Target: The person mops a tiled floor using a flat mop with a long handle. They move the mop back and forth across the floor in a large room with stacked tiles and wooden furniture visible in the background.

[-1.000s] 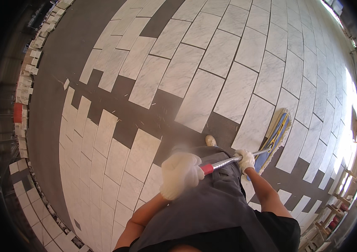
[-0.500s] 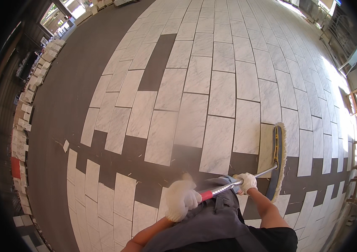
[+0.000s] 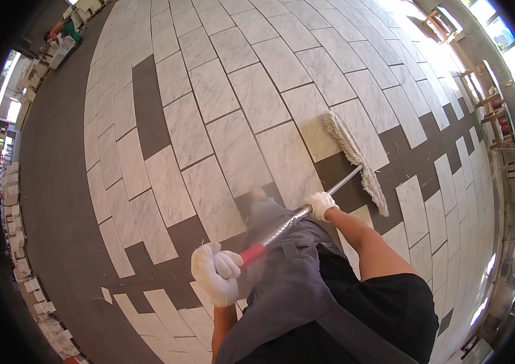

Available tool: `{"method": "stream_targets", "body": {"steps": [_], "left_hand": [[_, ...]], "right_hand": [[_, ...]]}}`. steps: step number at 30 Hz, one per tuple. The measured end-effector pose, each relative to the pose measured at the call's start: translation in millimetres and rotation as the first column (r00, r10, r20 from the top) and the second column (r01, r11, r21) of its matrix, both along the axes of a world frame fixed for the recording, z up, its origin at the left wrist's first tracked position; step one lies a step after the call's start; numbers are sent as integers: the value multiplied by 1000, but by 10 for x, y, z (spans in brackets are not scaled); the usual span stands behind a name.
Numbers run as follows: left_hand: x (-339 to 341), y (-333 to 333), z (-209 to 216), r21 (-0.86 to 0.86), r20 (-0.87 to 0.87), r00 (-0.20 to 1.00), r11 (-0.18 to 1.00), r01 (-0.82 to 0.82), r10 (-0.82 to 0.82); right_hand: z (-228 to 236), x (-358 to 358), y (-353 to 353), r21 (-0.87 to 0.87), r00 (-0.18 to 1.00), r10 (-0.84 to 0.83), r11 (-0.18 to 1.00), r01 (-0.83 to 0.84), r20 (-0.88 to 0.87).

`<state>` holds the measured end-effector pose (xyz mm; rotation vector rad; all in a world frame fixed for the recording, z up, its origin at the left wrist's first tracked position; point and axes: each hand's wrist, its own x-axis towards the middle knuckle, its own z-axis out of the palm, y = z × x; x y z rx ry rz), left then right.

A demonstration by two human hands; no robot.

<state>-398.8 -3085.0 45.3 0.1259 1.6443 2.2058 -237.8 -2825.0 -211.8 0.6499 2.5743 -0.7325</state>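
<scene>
My left hand (image 3: 216, 273), in a white knit glove, is closed round the red grip at the end of a mop handle (image 3: 287, 227). Further along the silver pole, my right hand (image 3: 320, 205), gloved the same way, is wrapped round it. The pole slants away to the right. At its far end the wide mop head (image 3: 354, 159), with off-white fringe, is at the floor, over marble-look tiles (image 3: 306, 136) and the dark strip beside them. Whether the fringe touches the floor I cannot tell.
Pale rectangular tiles cover much of the floor in staggered rows, with dark gaps (image 3: 150, 112) between some. A small white scrap (image 3: 106, 295) lies at the left. Stacked pale boxes (image 3: 15, 212) line the left side, and wooden racks (image 3: 494, 115) stand at the right.
My view has turned to the right. The mop head has tipped over, so its fringe now faces me where its blue-grey back showed before. My left hand has shifted left in the picture.
</scene>
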Motion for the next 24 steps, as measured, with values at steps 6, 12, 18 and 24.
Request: {"method": "stream_targets", "body": {"steps": [6, 12, 18, 24], "left_hand": [[-861, 254, -266, -154, -122, 984, 981, 114, -134], [-2093, 712, -228, -52, 32, 981, 980, 195, -193], [-4199, 996, 965, 75, -482, 842, 946, 317, -244], [-4909, 1810, 1788, 239, -378, 709, 677, 696, -596]], "right_hand": [[-304, -601, 149, -15, 995, -55, 998, 56, 84], [-69, -1554, 514, -76, 979, -147, 984, 159, 139], [931, -3298, 350, -191, 975, -161, 973, 130, -154], [1233, -4066, 360, -343, 834, -410, 894, 288, -369]]}}
